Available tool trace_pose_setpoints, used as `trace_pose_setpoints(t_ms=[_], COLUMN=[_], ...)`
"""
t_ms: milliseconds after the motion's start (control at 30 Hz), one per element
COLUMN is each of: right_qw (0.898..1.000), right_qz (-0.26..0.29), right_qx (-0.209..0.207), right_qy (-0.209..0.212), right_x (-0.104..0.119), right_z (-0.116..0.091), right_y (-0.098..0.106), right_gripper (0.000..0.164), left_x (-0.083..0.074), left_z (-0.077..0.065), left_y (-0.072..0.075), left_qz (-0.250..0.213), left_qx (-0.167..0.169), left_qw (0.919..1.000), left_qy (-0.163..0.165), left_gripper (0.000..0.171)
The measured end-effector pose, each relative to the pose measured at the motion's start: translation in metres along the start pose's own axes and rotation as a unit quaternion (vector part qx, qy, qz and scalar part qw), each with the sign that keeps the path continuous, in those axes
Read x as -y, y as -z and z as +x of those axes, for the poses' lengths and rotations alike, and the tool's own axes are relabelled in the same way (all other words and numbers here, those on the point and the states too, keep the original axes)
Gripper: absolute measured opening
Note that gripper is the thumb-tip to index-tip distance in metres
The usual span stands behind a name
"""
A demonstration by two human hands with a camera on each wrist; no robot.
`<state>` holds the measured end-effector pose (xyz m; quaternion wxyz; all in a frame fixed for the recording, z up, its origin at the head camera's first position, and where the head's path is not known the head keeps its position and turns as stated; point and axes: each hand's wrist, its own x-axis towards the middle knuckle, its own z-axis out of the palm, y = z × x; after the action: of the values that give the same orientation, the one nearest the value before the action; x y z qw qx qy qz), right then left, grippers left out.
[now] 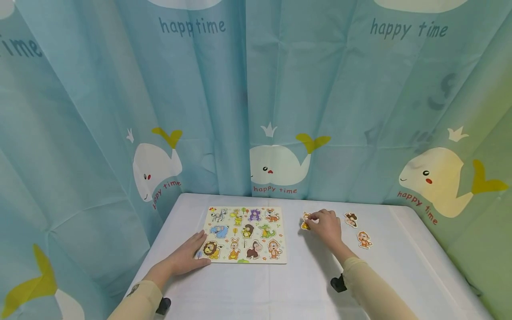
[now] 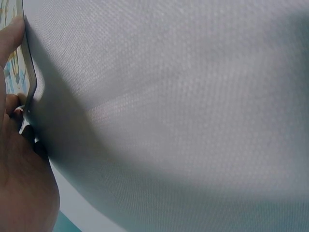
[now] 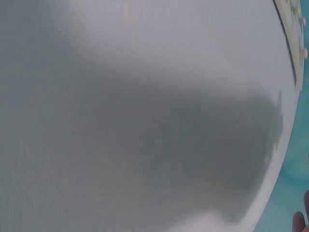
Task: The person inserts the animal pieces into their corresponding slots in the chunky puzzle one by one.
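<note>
A wooden puzzle board (image 1: 251, 261) printed with animals lies on the white table. My left hand (image 1: 186, 255) rests at its lower left corner, fingers along the left side and thumb by the front edge; the left wrist view shows the thumb (image 2: 12, 38) on the board's rim. To the right of the board, my right hand (image 1: 327, 226) pinches a small yellow-orange animal puzzle piece (image 1: 305, 223), partly hidden by the fingertips. Only fingertips of this hand (image 3: 300, 220) enter the right wrist view.
Right of my right hand lie two loose pieces, a brown and white animal (image 1: 351, 220) and a monkey (image 1: 364, 240). A blue curtain (image 1: 224, 111) with whales hangs behind the table (image 1: 240, 293). A dark wrist device (image 1: 338, 283) sits under the right forearm.
</note>
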<state>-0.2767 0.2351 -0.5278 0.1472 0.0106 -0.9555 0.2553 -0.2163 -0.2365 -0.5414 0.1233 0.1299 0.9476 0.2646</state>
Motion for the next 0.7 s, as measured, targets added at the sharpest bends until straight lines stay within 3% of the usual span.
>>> trace_pose_setpoints(t_ms=[700], right_qw=[0.997], right_qz=[0.018], right_qx=[0.016], right_qy=[0.073], right_x=[0.055], right_z=[-0.011], right_y=[-0.024], right_gripper=[0.01], left_x=[0.001], left_z=[0.0], left_y=[-0.001], left_qz=[-0.003], left_qx=[-0.005], left_qw=[1.0], left_qy=[-0.008], left_gripper=[0.096])
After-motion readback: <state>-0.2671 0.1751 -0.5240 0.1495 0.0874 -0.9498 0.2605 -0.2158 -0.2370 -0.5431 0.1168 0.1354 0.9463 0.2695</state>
